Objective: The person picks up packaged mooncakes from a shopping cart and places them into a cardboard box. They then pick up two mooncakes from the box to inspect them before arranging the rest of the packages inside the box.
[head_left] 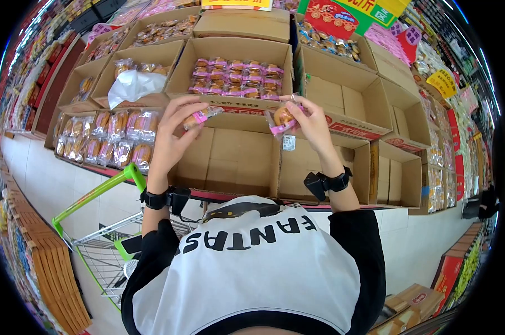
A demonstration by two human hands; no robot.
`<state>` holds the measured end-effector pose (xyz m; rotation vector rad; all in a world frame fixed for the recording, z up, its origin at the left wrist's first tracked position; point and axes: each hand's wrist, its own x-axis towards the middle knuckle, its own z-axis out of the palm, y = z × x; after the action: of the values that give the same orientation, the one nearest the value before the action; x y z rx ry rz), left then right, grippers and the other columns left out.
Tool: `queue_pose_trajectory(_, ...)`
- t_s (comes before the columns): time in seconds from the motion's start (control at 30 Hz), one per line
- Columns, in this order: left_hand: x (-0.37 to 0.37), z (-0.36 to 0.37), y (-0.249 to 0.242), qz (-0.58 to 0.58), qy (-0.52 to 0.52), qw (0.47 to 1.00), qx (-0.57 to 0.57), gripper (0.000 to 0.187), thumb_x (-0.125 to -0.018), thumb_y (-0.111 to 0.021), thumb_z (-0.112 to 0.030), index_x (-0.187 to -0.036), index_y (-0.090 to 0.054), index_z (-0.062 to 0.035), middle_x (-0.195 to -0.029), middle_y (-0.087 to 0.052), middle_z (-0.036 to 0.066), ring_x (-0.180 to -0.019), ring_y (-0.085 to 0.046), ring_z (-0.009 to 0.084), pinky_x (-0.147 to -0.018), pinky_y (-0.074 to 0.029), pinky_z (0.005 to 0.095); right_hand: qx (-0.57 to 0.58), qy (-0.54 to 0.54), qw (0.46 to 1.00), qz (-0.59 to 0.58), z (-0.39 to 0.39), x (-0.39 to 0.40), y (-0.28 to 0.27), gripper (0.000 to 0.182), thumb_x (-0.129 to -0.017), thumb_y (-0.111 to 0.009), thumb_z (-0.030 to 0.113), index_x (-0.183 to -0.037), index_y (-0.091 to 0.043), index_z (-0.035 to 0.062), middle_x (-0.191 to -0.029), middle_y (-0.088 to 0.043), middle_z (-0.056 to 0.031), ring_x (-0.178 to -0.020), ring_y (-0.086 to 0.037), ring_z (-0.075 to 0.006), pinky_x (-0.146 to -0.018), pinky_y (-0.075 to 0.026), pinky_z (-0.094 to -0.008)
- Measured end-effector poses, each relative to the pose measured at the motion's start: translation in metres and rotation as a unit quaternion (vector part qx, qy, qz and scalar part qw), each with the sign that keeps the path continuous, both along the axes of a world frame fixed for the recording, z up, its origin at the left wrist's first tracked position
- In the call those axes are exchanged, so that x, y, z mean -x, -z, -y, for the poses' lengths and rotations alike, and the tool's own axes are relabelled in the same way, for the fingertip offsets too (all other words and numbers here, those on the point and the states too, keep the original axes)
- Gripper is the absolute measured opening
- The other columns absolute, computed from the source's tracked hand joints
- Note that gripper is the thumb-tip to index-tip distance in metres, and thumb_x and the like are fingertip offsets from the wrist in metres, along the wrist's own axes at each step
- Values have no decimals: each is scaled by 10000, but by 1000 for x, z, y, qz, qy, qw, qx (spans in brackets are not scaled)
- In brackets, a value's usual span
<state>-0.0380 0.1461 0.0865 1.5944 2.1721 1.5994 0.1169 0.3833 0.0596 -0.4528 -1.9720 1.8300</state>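
Observation:
My left hand (177, 124) is closed around a wrapped mooncake (199, 116) in clear and pink plastic, held between thumb and fingers. In my right hand (310, 123) a second wrapped mooncake (283, 116) is pinched, its golden round top showing through the film. Both hands hover over the front row of cardboard boxes. Just beyond them stands a box (185, 67) with rows of pink-wrapped mooncakes (236, 77). Below my hands lies an open box (224, 159) whose bare cardboard bottom shows.
Clear bags of pastries (115, 131) fill a box at the left. White plastic film (130, 86) hangs over another box. A shopping cart with a green handle (99, 192) stands at my left. More cardboard boxes (342, 92) are at the right.

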Motion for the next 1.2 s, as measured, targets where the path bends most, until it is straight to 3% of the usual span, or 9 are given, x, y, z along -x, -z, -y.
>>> queue_pose_trajectory(0.07,3,-7,-1,25,31,999,15,368,-708,-558,81,-1060,-549,-22,-1191,-457,122,-1072,-463,236,-868,-386,301,4,-2,1000,-8,-3,-4,4,251,-868,-508,204,-1036,-578,31,-816,-586,-43,-611,-553,-76,-477,-464,-189)
queue_pose_trajectory(0.2,14,-20,7,179,94,979,-2,354,-779,-507,57,-1110,-535,-67,-1185,-469,66,-1009,-488,131,-643,-476,205,71,10,997,-16,-5,-11,9,289,-878,-484,210,-1083,-532,13,-959,-567,-66,-761,-567,-113,-565,-510,-225)
queue_pose_trajectory(0.27,20,-23,8,120,109,986,43,446,-730,-536,71,-1160,-474,-28,-1187,-463,97,-1089,-451,182,-916,-373,302,94,15,995,-19,-5,-14,11,302,-883,-468,210,-1108,-515,14,-1033,-557,-74,-849,-566,-128,-614,-524,-245)
queue_pose_trajectory(0.53,18,-41,14,157,80,984,-24,687,-617,-629,78,-1225,-338,-58,-1074,-523,66,-1075,-463,190,-907,-372,304,123,60,990,-35,-7,-23,11,317,-877,-478,169,-1140,-467,-8,-1051,-537,-95,-869,-574,-160,-700,-530,-280)
queue_pose_trajectory(0.7,27,-41,10,-103,12,995,2,536,-626,-636,58,-1120,-481,-80,-1059,-516,59,-1039,-460,210,-896,-370,326,102,89,988,-68,-15,-27,-2,306,-872,-476,140,-1140,-468,-7,-1077,-524,-105,-910,-560,-167,-720,-528,-289)
queue_pose_trajectory(0.83,39,-38,9,-121,-10,992,20,427,-674,-618,40,-1074,-521,-75,-1059,-509,84,-1004,-473,224,-872,-380,318,53,133,986,-80,-29,-32,-19,285,-859,-485,101,-1121,-480,-12,-1087,-516,-111,-938,-549,-176,-737,-524,-301)
queue_pose_trajectory(1.03,78,-32,16,167,27,984,50,301,-841,-494,-51,-1137,-442,-31,-1021,-503,72,-889,-508,108,-716,-428,229,16,202,976,-77,-54,-36,-31,369,-866,-462,85,-1225,-382,57,-1067,-523,-101,-924,-554,-168,-692,-517,-284)
queue_pose_trajectory(1.13,98,-29,16,81,-27,992,98,292,-855,-475,-71,-1141,-433,-37,-983,-505,59,-821,-511,95,-677,-430,208,36,181,981,-67,-66,-38,-42,375,-875,-450,100,-1241,-371,74,-1060,-531,-91,-910,-556,-157,-666,-513,-277)
queue_pose_trajectory(1.2,109,-30,17,208,-13,970,128,292,-860,-460,-90,-1148,-429,-49,-939,-506,48,-774,-500,78,-648,-435,205,38,179,981,-69,-85,-39,-44,375,-875,-451,101,-1243,-381,78,-1057,-532,-85,-925,-547,-150,-678,-507,-280)
